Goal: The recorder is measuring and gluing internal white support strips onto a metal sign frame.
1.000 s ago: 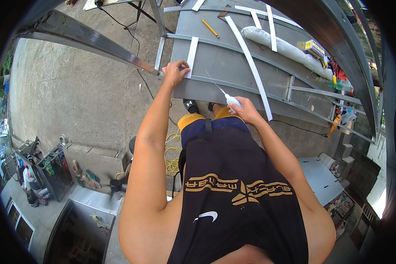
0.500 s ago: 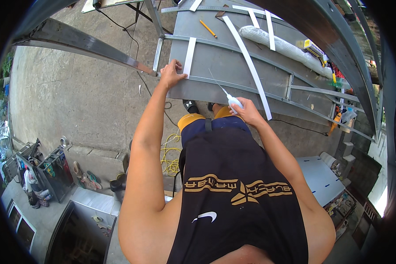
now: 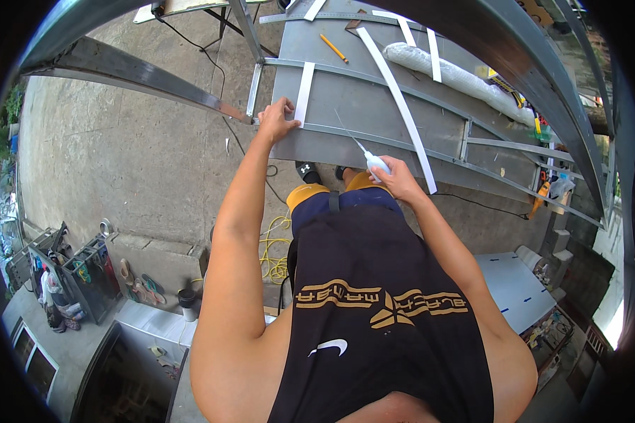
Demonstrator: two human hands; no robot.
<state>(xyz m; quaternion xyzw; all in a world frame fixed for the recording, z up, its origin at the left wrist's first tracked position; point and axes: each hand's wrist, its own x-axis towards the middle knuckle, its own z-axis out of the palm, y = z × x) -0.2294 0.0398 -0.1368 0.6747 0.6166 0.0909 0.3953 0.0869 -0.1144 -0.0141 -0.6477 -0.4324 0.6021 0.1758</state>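
Observation:
My left hand (image 3: 278,120) is at the near left corner of a flat metal frame, its fingers curled. The thumb and fingertip pinch the near end of a short white strip (image 3: 305,92), which spans two bars of the frame (image 3: 363,134). In my right hand (image 3: 400,179) is a small white squeeze bottle (image 3: 377,165) with a long thin needle tip. That needle points up and left, over the near bar, apart from the strip. A longer white strip (image 3: 396,99) lies across the frame to the right.
On the grey metal sheet (image 3: 324,92) lie a yellow pencil (image 3: 334,48), a steel ruler (image 3: 317,17), more white strips and a bubble-wrapped roll (image 3: 458,79). Metal posts (image 3: 148,74) rise on the left and right. A black cable (image 3: 224,92) and yellow cord (image 3: 275,254) run over the concrete floor.
The view has shifted very slightly. Both hands keep nearly the same place, the left at the strip's end and the right round the bottle.

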